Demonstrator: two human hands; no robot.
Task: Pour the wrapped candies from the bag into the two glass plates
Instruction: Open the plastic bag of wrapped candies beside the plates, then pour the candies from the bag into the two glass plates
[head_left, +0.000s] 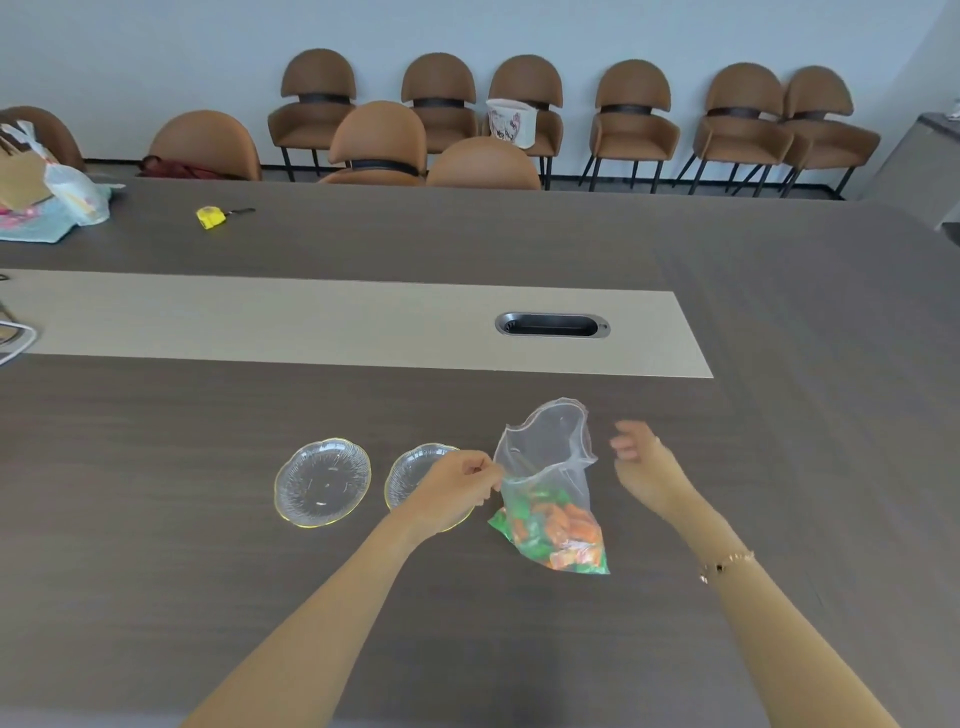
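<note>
A clear plastic bag (545, 457) stands on the dark table, its mouth gaping upward. Orange and green wrapped candies (561, 530) fill its bottom. My left hand (457, 486) pinches the bag's left edge. My right hand (641, 457) hovers just right of the bag, fingers loosely apart, touching nothing. Two empty glass plates with gold rims lie to the left: the left plate (322, 483) is in full view, the right plate (410, 470) is partly hidden under my left hand.
A pale strip with an oval cable port (552, 326) runs across the table (156, 597). A yellow tape measure (211, 216) and a pile of bags (47, 192) lie far left. Brown chairs (634, 114) line the wall behind.
</note>
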